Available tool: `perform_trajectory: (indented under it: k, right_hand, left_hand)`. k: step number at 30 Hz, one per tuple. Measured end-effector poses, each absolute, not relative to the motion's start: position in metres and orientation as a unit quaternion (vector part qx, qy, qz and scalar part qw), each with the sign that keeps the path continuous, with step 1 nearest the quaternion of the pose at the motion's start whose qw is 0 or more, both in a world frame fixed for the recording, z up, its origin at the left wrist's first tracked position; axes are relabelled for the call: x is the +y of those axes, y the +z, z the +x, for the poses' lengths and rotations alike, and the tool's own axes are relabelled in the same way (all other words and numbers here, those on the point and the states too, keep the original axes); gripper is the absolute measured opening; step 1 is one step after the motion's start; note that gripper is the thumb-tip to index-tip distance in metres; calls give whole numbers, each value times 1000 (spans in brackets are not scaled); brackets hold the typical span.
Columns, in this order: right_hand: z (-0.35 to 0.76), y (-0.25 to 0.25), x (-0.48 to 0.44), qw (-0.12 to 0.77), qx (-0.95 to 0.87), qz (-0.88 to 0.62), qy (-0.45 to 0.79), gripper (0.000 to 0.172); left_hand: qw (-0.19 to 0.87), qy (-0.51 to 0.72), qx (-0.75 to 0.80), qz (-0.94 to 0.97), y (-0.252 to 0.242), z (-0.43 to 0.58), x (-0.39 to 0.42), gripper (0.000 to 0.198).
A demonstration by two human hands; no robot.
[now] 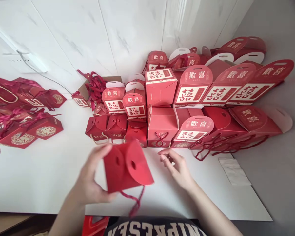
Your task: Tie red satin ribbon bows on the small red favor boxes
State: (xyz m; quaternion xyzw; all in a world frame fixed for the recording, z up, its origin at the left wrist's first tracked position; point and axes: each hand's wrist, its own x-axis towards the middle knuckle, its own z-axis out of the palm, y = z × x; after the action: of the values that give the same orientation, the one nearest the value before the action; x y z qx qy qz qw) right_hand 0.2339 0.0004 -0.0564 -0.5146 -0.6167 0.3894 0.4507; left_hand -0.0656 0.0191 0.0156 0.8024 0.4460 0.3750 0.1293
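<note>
My left hand (94,180) is closed on the left side of a small red gift box (124,168), thumb below and fingers above. Two rounded flaps with oval holes meet on the box's upper face, and a dark red cord (135,203) dangles from its near side. To the right of the box, my right hand (175,167) hovers over the white table with its thumb and fingers curled towards each other. I cannot make out anything between those fingertips. Beyond both hands stand more red gift boxes (135,132), several of them with the same holed flaps.
Taller red boxes with white character labels (192,93) are stacked at the back right. Ribboned boxes (46,126) crowd the left, and an open carton of dark red ribbons (98,86) stands by the wall. A folded white tissue (234,171) lies right on the table (39,180).
</note>
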Motion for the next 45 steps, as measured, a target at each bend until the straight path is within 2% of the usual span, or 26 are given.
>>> perform_trajectory:
  k: [3, 5, 7, 9, 11, 14, 19, 24, 29, 35, 37, 42, 45]
  right_hand:
    - [245, -47, -4, 517, -608, -496, 341, 23]
    - [248, -36, -10, 525, -658, -452, 296, 33]
    - [246, -24, -16, 482, -723, -424, 254, 53]
    - [240, -16, -20, 421, -763, -431, 232, 61]
    - [233, -13, -21, 396, -765, -455, 225, 53]
    - [229, -16, -20, 420, -734, -494, 203, 42]
    - [235, -24, -17, 427, -713, -537, 146, 36]
    - [238, -20, -17, 378, -728, -548, 165, 31]
    - [235, -16, -18, 258, -782, -545, 160, 27]
    - [235, -20, -17, 255, -777, -551, 164, 28]
    - [235, -21, -18, 285, -785, -529, 152, 29]
    - [232, -24, -22, 363, -800, -462, 122, 54]
    - [228, -28, -20, 365, -802, -454, 133, 43]
  left_hand:
    - [223, 293, 408, 836, -13, -34, -1, 104]
    - [259, 240, 424, 834, -24, -15, -3, 106]
    - [281, 216, 414, 838, -29, -1, -1, 112]
    - [275, 225, 400, 845, -29, 6, 3, 114]
    - [253, 245, 396, 848, -26, 10, 7, 103]
    - [241, 259, 389, 851, -21, 12, 12, 87]
    - [221, 249, 375, 865, -17, 10, 18, 84]
    - [161, 209, 332, 906, -13, 6, 24, 50]
    - [174, 198, 288, 921, -8, 10, 27, 48]
    - [220, 186, 291, 912, -9, 14, 23, 38]
    - [217, 198, 291, 911, -10, 12, 23, 43]
    - [198, 239, 352, 883, -16, 7, 23, 77]
    - [204, 226, 398, 865, -20, 11, 24, 87]
